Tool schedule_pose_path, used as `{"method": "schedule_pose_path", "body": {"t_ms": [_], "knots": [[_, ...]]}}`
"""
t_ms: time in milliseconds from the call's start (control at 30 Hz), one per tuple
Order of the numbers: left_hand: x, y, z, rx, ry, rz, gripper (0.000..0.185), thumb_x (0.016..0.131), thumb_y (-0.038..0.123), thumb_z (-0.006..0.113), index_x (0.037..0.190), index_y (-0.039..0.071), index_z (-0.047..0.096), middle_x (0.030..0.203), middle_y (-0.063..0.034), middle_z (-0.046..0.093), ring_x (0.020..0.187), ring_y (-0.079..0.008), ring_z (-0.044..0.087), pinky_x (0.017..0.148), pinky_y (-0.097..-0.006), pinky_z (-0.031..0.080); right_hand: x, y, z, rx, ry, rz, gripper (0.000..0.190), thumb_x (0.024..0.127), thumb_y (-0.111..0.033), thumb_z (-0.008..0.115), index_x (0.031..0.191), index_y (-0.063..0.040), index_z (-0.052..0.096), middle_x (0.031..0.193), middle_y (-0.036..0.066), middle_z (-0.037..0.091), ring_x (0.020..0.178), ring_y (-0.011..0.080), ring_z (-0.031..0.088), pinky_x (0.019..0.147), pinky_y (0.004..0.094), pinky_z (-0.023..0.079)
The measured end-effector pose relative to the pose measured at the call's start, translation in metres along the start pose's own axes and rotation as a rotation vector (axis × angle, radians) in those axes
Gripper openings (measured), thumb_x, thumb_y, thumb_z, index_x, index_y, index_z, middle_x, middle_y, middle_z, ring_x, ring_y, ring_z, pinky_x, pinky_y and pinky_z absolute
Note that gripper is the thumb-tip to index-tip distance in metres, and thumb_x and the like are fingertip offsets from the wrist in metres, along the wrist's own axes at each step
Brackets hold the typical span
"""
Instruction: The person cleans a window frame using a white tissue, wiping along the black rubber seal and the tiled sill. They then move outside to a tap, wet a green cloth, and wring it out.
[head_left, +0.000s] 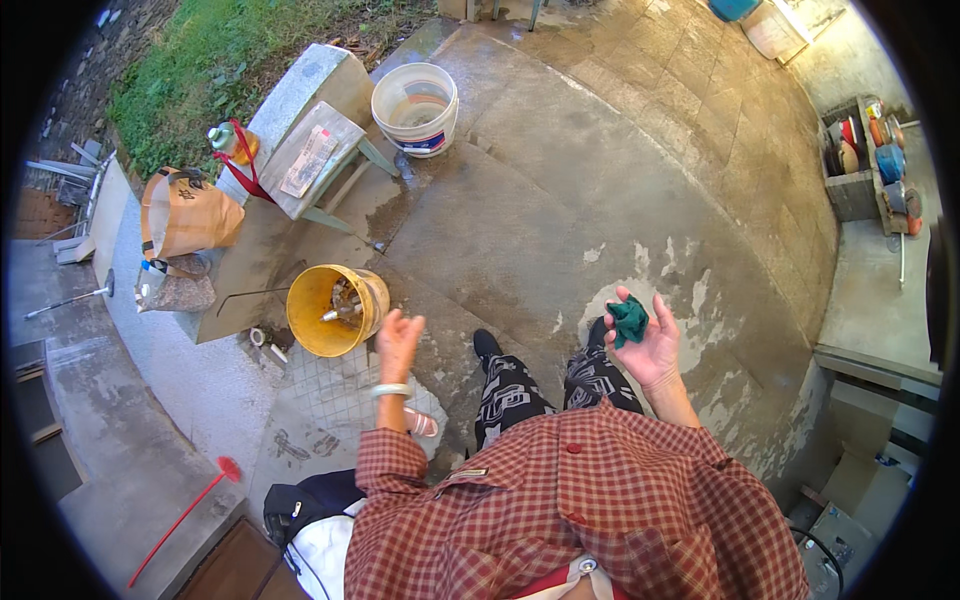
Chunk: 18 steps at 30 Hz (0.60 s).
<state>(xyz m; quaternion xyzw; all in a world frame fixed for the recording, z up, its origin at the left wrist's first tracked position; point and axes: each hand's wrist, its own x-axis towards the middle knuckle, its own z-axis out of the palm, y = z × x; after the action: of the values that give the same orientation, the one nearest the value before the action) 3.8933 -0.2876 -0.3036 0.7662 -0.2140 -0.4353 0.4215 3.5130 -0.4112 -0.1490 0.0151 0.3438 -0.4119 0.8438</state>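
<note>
In my right hand (651, 346) rests a crumpled dark green cloth (628, 320), held at the palm and fingers. That hand is raised in front of my right leg, palm up. My left hand (399, 337), with a pale bangle on its wrist, is beside the yellow bucket (301, 328). Its fingers are partly curled and blurred; no object shows in it, though the inside of the hand is hidden. The yellow bucket stands tilted in view, with dirty debris and a white-ended piece inside.
A white bucket (452, 124) stands by a wooden stool (319, 120) bearing a printed paper. Left of these are an orange bag (191, 217) and a bottle with a red strap (244, 144) on a stone ledge. A tape roll (257, 337) and a pink slipper (421, 423) lie low.
</note>
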Motion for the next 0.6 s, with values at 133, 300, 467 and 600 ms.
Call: {"method": "schedule_pose_path", "body": {"t_ms": [133, 300, 467, 600], "knots": [[-0.041, 0.031, 0.083, -0.020, -0.325, -0.118, 0.052, 0.087, 0.026, 0.071, 0.125, -0.004, 0.051, 0.100, -0.0097, 0.067, 0.081, -0.0132, 0.064, 0.071, -0.0257, 0.050, -0.012, -0.034, -0.009, -0.024, -0.117, -0.133, 0.071, 0.078, -0.024, 0.064, 0.140, -0.002, 0.038, 0.132, 0.024, 0.047, 0.118, 0.0352, 0.051, 0.095, 0.0443, 0.046], [-0.051, 0.107, 0.166, 0.139, -0.492, 0.008, 0.048, 0.088, 0.026, 0.068, 0.123, -0.003, 0.053, 0.098, -0.0095, 0.067, 0.085, -0.0141, 0.065, 0.073, -0.0247, 0.051, -0.028, -0.114, -0.050, 0.094, -0.288, -0.258, 0.061, 0.086, -0.016, 0.062, 0.140, -0.002, 0.038, 0.134, 0.024, 0.048, 0.120, 0.0362, 0.049, 0.097, 0.0448, 0.044], [-0.078, 0.191, 0.287, 0.158, -0.559, 0.001, 0.042, 0.090, 0.027, 0.067, 0.119, -0.001, 0.055, 0.099, -0.0109, 0.068, 0.083, -0.0144, 0.065, 0.076, -0.0260, 0.052, -0.061, -0.192, -0.106, 0.181, -0.266, -0.354, 0.049, 0.097, -0.030, 0.053, 0.136, -0.003, 0.044, 0.129, 0.017, 0.056, 0.109, 0.0328, 0.061, 0.085, 0.0405, 0.054], [-0.122, 0.234, 0.412, 0.097, -0.939, -0.030, 0.045, 0.091, 0.026, 0.065, 0.125, -0.002, 0.052, 0.107, -0.0131, 0.065, 0.093, -0.0175, 0.064, 0.082, -0.0282, 0.052, -0.095, -0.239, -0.147, 0.027, -0.104, -0.415, 0.043, 0.097, -0.040, 0.052, 0.121, -0.005, 0.059, 0.112, 0.012, 0.067, 0.085, 0.0256, 0.070, 0.064, 0.0325, 0.057]]}}
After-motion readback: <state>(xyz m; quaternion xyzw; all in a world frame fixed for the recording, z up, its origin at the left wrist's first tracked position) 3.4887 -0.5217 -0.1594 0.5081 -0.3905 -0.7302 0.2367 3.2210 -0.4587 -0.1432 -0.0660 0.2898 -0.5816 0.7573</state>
